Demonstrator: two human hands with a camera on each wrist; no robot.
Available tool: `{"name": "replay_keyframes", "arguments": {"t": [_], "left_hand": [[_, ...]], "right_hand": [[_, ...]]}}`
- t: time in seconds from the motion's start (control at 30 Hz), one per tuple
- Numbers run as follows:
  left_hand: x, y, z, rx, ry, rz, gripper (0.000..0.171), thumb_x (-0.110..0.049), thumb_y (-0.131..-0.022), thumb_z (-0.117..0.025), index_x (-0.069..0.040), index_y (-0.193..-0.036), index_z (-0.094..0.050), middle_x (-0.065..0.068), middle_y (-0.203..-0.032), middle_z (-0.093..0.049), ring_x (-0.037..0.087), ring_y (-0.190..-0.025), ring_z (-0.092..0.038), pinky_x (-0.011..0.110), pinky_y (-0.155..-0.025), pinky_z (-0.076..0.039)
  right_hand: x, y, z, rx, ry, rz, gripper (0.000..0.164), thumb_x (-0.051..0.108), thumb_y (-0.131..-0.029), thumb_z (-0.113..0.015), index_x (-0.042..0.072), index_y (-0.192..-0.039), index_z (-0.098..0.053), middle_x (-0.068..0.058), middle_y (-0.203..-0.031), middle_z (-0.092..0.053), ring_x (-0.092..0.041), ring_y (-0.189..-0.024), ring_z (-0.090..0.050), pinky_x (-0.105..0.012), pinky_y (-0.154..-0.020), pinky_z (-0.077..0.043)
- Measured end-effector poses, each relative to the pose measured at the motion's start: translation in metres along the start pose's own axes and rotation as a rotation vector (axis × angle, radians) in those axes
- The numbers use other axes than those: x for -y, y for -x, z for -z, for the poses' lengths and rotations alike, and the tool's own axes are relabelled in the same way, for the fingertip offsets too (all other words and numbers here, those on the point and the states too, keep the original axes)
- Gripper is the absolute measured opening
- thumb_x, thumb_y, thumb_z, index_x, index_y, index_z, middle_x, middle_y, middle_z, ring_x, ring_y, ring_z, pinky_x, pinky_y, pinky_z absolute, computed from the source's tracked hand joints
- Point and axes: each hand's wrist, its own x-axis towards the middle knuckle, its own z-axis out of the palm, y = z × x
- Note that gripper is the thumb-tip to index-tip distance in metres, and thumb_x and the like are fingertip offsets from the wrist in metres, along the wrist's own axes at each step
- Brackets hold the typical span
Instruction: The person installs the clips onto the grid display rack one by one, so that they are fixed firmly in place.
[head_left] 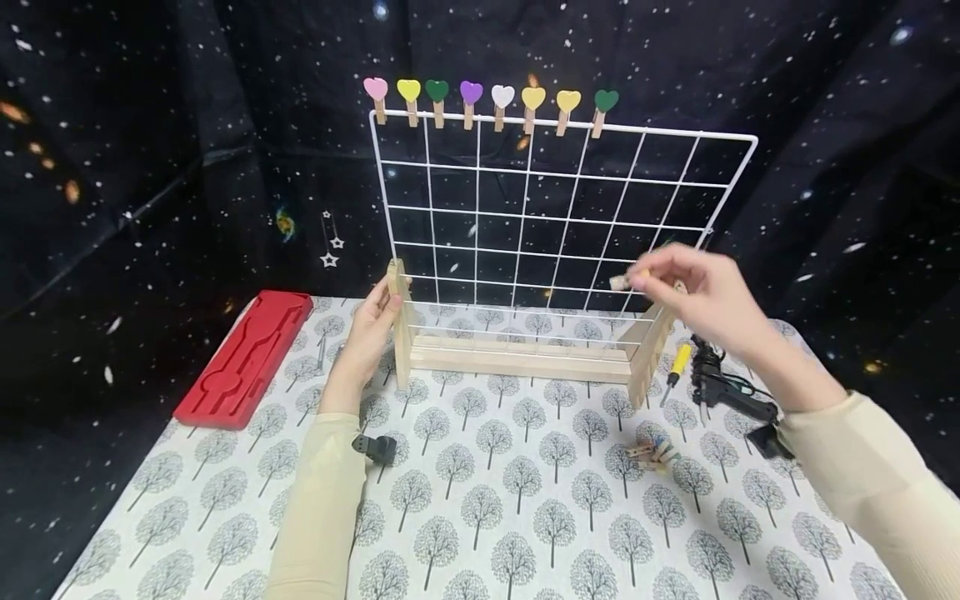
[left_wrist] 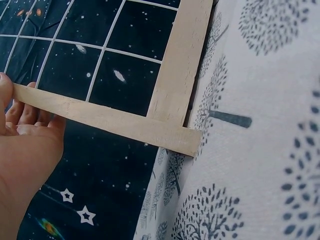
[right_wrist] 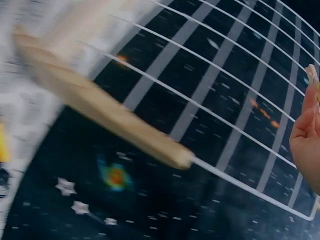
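- Toward the bench [head_left: 467, 454]'s right edge, clothespins [head_left: 657, 454] lie heaped, presumably for easy reach.
- Near the far edge, my left grip [head_left: 366, 329] pinches a wooden upright [head_left: 402, 342], seemingly steadying the grid [head_left: 527, 172].
- Beyond, my right grip [head_left: 697, 285] pinches one clip [head_left: 619, 283].

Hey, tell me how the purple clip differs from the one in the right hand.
The purple clip is clipped to the top bar; the held clip is off it, pinched by the right hand. The purple clip stands upright; the held clip lies roughly sideways. The purple clip's heart shows whole; the held clip is partly covered by fingers. Both are partly pale wood.
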Motion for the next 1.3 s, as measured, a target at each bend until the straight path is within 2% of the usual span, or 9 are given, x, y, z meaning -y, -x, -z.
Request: {"name": "replay_keyframes", "arguments": {"t": [0.1,0.2,0.37,0.53,0.67,0.73,0.93,1.1,1.3], "left_hand": [[-0.001,0.001,0.002,-0.009,-0.011,0.005,0.049,-0.026,-0.092,-0.039,-0.016,-0.137,-0.025,0.010,-0.137,-0.034,0.020,-0.127,-0.030,0.037,-0.106,-0.024],[0.000,0.002,0.003,-0.015,-0.023,0.008,0.049,-0.027,-0.091,-0.039,-0.017,-0.138,-0.024,0.010,-0.136,-0.035,0.020,-0.127,-0.030,0.036,-0.106,-0.023],[0.001,0.002,0.005,-0.015,-0.023,0.003,0.049,-0.027,-0.091,-0.039,-0.018,-0.137,-0.025,0.009,-0.136,-0.036,0.019,-0.126,-0.031,0.036,-0.106,-0.023],[0.001,0.001,0.004,-0.020,-0.018,-0.005,0.048,-0.027,-0.091,-0.040,-0.019,-0.137,-0.027,0.009,-0.135,-0.038,0.019,-0.126,-0.032,0.036,-0.106,-0.023],[0.001,0.000,0.002,-0.011,-0.022,-0.006,0.048,-0.028,-0.091,-0.040,-0.019,-0.136,-0.028,0.008,-0.135,-0.038,0.019,-0.125,-0.032,0.037,-0.106,-0.024],[0.001,-0.001,0.002,-0.004,-0.023,-0.008,0.048,-0.028,-0.091,-0.040,-0.019,-0.136,-0.028,0.007,-0.135,-0.037,0.018,-0.126,-0.031,0.037,-0.106,-0.024],[0.000,-0.001,0.002,-0.007,-0.022,0.012,0.048,-0.029,-0.091,-0.039,-0.020,-0.137,-0.027,0.006,-0.136,-0.037,0.018,-0.126,-0.031,0.037,-0.106,-0.023],[0.000,-0.001,0.001,-0.006,-0.014,0.003,0.047,-0.027,-0.092,-0.039,-0.016,-0.136,-0.028,0.005,-0.138,-0.034,0.017,-0.127,-0.029,0.036,-0.106,-0.022],[0.000,-0.001,0.000,0.000,0.012,-0.003,0.046,-0.024,-0.092,-0.039,-0.013,-0.136,-0.028,0.006,-0.140,-0.029,0.017,-0.128,-0.027,0.034,-0.107,-0.022]], "right_hand": [[0.025,-0.022,0.010,-0.062,-0.067,0.031,0.017,0.014,-0.080,-0.062,0.001,-0.092,-0.062,-0.001,-0.078,-0.062,-0.012,-0.059,-0.048,-0.017,-0.045,-0.038],[0.041,-0.043,0.021,-0.106,-0.093,0.049,0.019,0.012,-0.077,-0.065,0.001,-0.092,-0.064,0.000,-0.071,-0.061,-0.009,-0.054,-0.047,-0.016,-0.043,-0.036],[0.053,-0.072,0.039,-0.198,-0.080,0.043,0.022,0.015,-0.070,-0.072,0.005,-0.088,-0.067,0.003,-0.066,-0.062,-0.008,-0.052,-0.047,-0.016,-0.043,-0.034],[0.059,-0.091,0.051,-0.272,-0.033,0.076,0.026,0.019,-0.071,-0.070,0.007,-0.094,-0.068,0.009,-0.078,-0.064,-0.007,-0.064,-0.053,-0.014,-0.052,-0.037],[0.061,-0.100,0.058,-0.276,-0.037,0.073,0.028,0.020,-0.076,-0.064,0.010,-0.102,-0.066,0.009,-0.092,-0.063,-0.006,-0.074,-0.054,-0.012,-0.056,-0.036],[0.061,-0.103,0.060,-0.273,-0.017,0.074,0.027,0.022,-0.079,-0.060,0.012,-0.104,-0.065,0.006,-0.095,-0.062,-0.007,-0.073,-0.051,-0.013,-0.052,-0.032],[0.064,-0.108,0.062,-0.337,0.087,0.052,0.027,0.029,-0.082,-0.055,0.020,-0.106,-0.063,0.004,-0.088,-0.057,-0.005,-0.065,-0.040,-0.016,-0.050,-0.028],[0.064,-0.112,0.063,-0.339,0.113,0.060,0.028,0.031,-0.080,-0.058,0.018,-0.103,-0.065,0.010,-0.093,-0.063,-0.004,-0.071,-0.047,-0.017,-0.055,-0.030],[0.060,-0.113,0.059,-0.325,0.102,0.017,0.030,0.032,-0.075,-0.064,0.016,-0.099,-0.067,0.016,-0.085,-0.065,-0.001,-0.072,-0.054,-0.016,-0.052,-0.032]]}}
